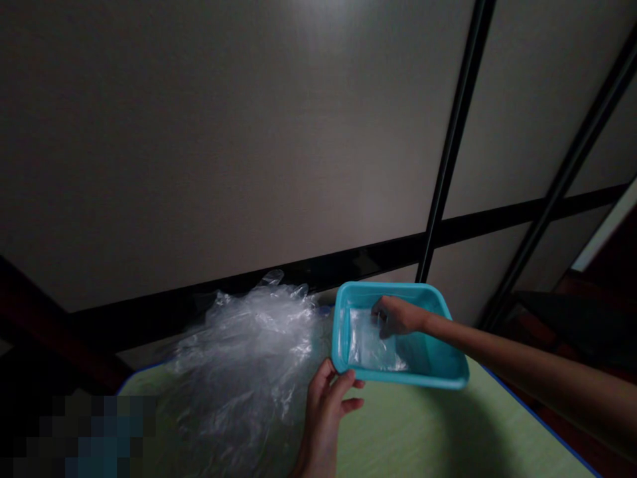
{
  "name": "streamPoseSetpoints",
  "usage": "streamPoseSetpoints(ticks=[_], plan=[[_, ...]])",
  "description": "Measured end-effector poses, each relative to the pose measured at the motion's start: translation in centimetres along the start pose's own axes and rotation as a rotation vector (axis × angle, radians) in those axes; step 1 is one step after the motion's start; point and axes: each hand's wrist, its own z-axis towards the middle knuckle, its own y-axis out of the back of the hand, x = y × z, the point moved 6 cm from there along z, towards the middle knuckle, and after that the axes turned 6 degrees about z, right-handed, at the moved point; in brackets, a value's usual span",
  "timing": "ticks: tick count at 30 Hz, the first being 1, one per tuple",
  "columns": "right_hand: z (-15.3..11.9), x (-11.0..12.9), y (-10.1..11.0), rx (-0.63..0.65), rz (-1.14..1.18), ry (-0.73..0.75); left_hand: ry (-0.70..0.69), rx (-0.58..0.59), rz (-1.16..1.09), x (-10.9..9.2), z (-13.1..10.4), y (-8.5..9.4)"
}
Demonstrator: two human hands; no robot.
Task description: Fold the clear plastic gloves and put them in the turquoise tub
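One turquoise plastic basin [398, 379] is sitting over a green surface [398, 425], the left hand [329, 396] gripping its near-left corner. Inside, the right hand [402, 316] is resting, curled, over clear film [371, 345]; I cannot tell whether it is grasping any. Crumpled clear plastic [253, 352] is lying leftward; pixel blocks [104, 435] are masking the lower-left corner.

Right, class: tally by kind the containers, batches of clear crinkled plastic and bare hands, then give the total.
Turquoise rectangular plastic tub: 1
Clear crinkled plastic batches: 2 (loose heap, batch inside tub)
Bare hands: 2 (left hand, right hand)
Total: 5
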Motion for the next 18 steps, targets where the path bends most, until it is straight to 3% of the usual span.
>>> streamPoseSetpoints(ticks=[4, 11, 18], plan=[[-0.5, 1.0, 0.9, -0.009, 0.049, 0.005, 0.003, 0.008, 0.003, 0.4, 0.2, 0.1], [-1.5, 2.8, 2.2, -0.031, 0.176, 0.17, 0.008, 0.007, 0.017, 0.3, 0.2, 0.0], [-1.8, 2.2, 1.2, 0.177, 0.024, 0.366, 0.005, 0.005, 0.019, 0.2, 0.3, 0.0]])
